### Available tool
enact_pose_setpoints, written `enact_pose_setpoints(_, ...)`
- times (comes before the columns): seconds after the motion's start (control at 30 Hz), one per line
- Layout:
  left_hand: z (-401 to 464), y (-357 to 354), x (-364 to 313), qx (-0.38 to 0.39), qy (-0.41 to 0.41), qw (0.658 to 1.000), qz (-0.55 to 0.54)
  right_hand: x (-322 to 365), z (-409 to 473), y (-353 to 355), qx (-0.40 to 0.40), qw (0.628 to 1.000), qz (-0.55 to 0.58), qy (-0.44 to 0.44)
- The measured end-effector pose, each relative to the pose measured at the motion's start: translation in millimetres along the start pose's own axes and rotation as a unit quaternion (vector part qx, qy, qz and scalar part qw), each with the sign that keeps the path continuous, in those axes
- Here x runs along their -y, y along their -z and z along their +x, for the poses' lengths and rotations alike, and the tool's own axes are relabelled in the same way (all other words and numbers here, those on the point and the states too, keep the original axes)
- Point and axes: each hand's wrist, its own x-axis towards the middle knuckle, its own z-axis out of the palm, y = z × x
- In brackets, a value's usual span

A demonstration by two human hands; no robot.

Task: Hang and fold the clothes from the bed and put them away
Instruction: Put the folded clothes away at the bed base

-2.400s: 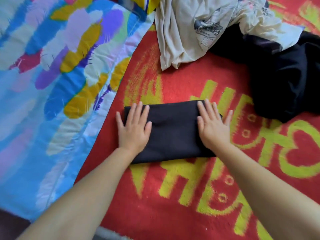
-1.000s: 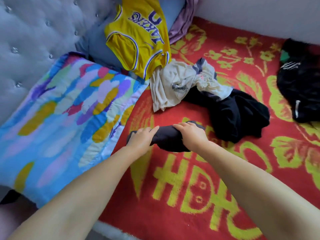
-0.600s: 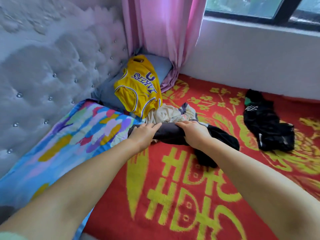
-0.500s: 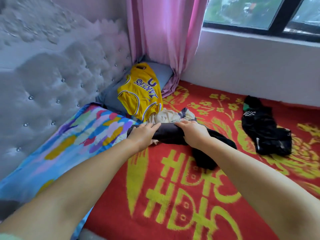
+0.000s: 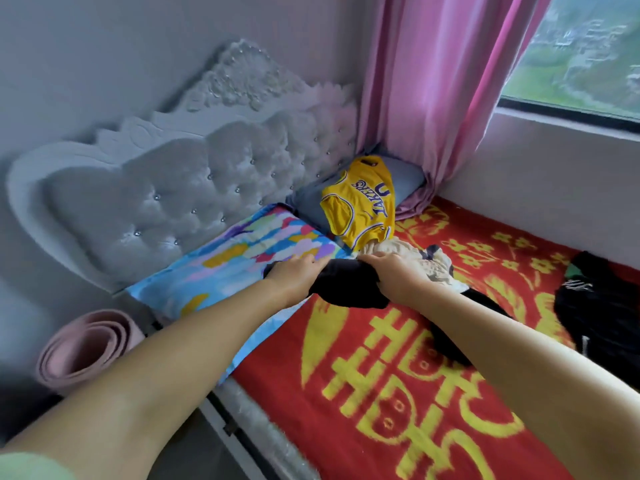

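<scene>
A folded dark garment [image 5: 348, 285] is held off the bed between both hands. My left hand [image 5: 294, 278] grips its left end and my right hand [image 5: 396, 277] grips its right end. Just behind lies a crumpled cream shirt [image 5: 434, 265]. A yellow Lakers jersey [image 5: 363, 206] rests on a grey pillow [image 5: 403, 174] in the corner. Under my right forearm a black garment [image 5: 450, 344] lies on the red blanket [image 5: 381, 393]. Another black garment [image 5: 599, 303] lies at the right.
A multicoloured pillow [image 5: 242, 258] lies against the tufted grey headboard [image 5: 166, 188]. A pink curtain [image 5: 433, 81] hangs beside the window [image 5: 581, 50]. A rolled pink mat [image 5: 86, 348] stands on the floor left of the bed. The bed's near edge [image 5: 249, 427] runs diagonally below.
Both hands went from pressing the folded dark garment flat to gripping its ends and lifting it. The view has tilted up, showing headboard, curtain and window.
</scene>
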Motion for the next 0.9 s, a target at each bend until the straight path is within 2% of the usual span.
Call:
enact_pose_setpoints(0.17,-92,-8,56,0.0,0.092,0.996,-0.002,92,16,5,0.004,0.995,-0.018,0.098)
enact_pose_setpoints(0.3,-194,-21,112,0.009,0.168,0.986,-0.002,200,11,8,0.02,0.983,-0.01,0.184)
enact_pose_setpoints(0.4,-283,-31,142,-0.012,0.223,0.974,-0.021,285,-9,8,0.025,0.97,-0.022,0.242)
enact_pose_setpoints(0.5,-385,-44,160,-0.028,0.288,0.956,-0.051,374,-47,7,0.017,0.952,-0.024,0.306)
enact_pose_setpoints(0.63,-516,-61,168,0.005,0.357,0.933,-0.051,478,-110,0,0.009,0.924,0.018,0.383)
enact_pose_setpoints(0.73,-604,-70,174,0.014,0.404,0.913,-0.043,551,-153,-7,0.014,0.904,-0.007,0.427)
enact_pose_setpoints(0.9,-736,-98,191,0.045,0.467,0.882,-0.031,666,-220,-26,0.064,0.872,-0.008,0.485)
